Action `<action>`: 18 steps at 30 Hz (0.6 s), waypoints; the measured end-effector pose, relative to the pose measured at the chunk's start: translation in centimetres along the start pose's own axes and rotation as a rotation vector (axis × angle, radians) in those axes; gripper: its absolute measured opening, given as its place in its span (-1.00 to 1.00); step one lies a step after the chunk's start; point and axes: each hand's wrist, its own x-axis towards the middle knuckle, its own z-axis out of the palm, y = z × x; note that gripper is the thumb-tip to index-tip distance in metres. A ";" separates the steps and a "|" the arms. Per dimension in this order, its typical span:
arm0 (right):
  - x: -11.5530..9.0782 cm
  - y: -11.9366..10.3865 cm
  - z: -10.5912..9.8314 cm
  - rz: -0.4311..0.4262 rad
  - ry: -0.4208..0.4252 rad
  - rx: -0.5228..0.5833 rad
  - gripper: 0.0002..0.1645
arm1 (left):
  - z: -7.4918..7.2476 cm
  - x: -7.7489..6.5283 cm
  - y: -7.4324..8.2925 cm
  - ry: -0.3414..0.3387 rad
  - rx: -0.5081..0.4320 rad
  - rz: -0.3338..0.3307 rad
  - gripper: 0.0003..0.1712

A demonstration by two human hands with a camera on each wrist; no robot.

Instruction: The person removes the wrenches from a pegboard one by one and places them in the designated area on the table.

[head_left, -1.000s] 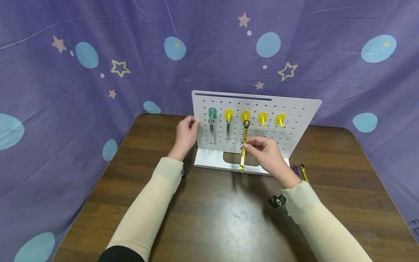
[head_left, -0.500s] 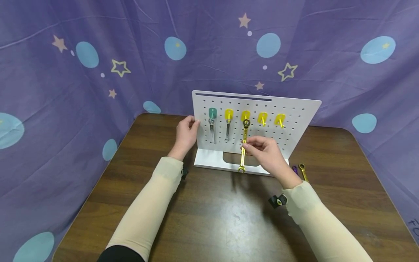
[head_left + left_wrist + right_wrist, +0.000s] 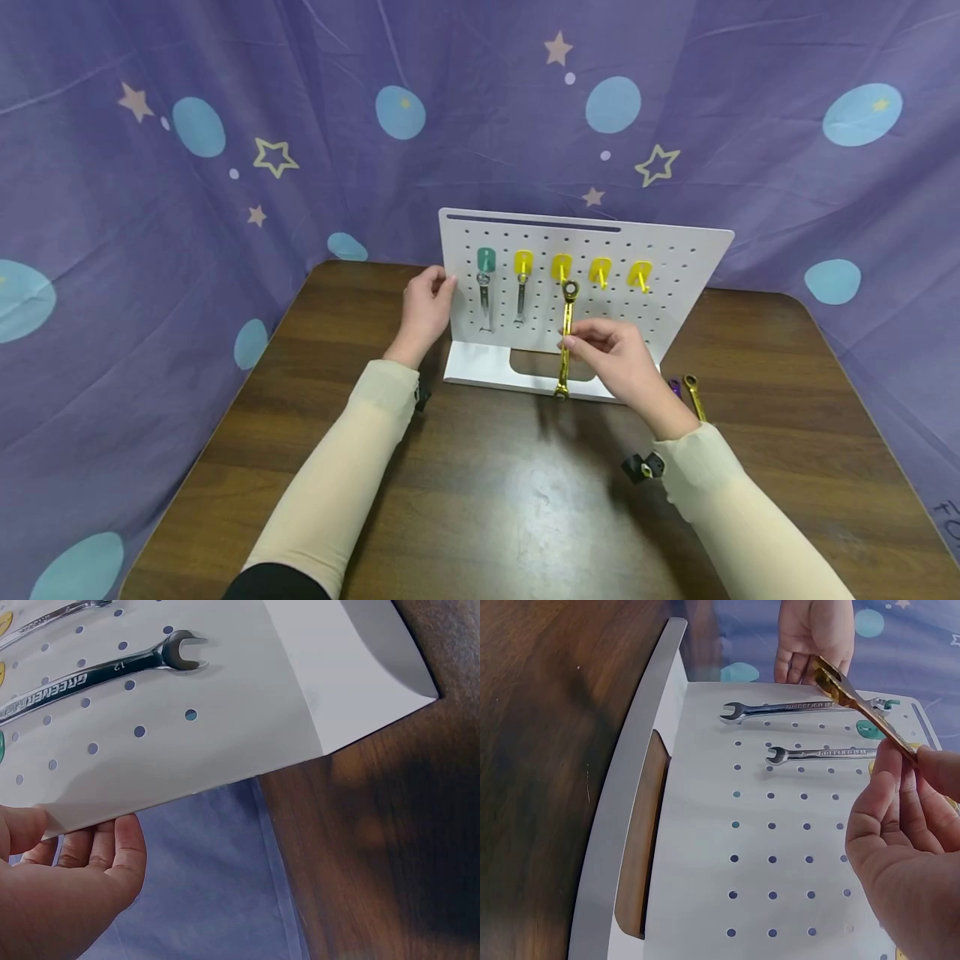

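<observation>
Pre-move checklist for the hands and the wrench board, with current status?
1. Gold combination wrench gripped: ok, right hand pinches its shaft.
2. Pegboard steadied: ok, left hand holds its left edge.
3. Ring end on the middle yellow hook: cannot tell; it appears by the peg's tip.
4. Two rightmost yellow hooks free: ok, nothing hangs there.
5. All wrenches off the table: not ok, a purple wrench and another gold wrench lie beside the right forearm.

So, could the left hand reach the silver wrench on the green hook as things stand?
Probably yes, after letting go: the left hand pinches the edge of the pegboard beside that silver wrench, nothing visible between them.
</observation>
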 end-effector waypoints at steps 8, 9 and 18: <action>-0.5 0.6 -0.5 0.019 -0.008 -0.039 -0.83 | 0.0 0.0 -0.1 0.002 -0.001 0.001 -0.80; -0.6 0.7 -0.5 0.022 -0.008 -0.047 -0.82 | 0.0 0.1 -0.1 0.004 0.000 0.001 -0.80; -1.5 1.5 -1.3 0.048 -0.022 -0.052 -0.83 | 0.0 0.1 0.0 -0.005 0.007 -0.009 -0.80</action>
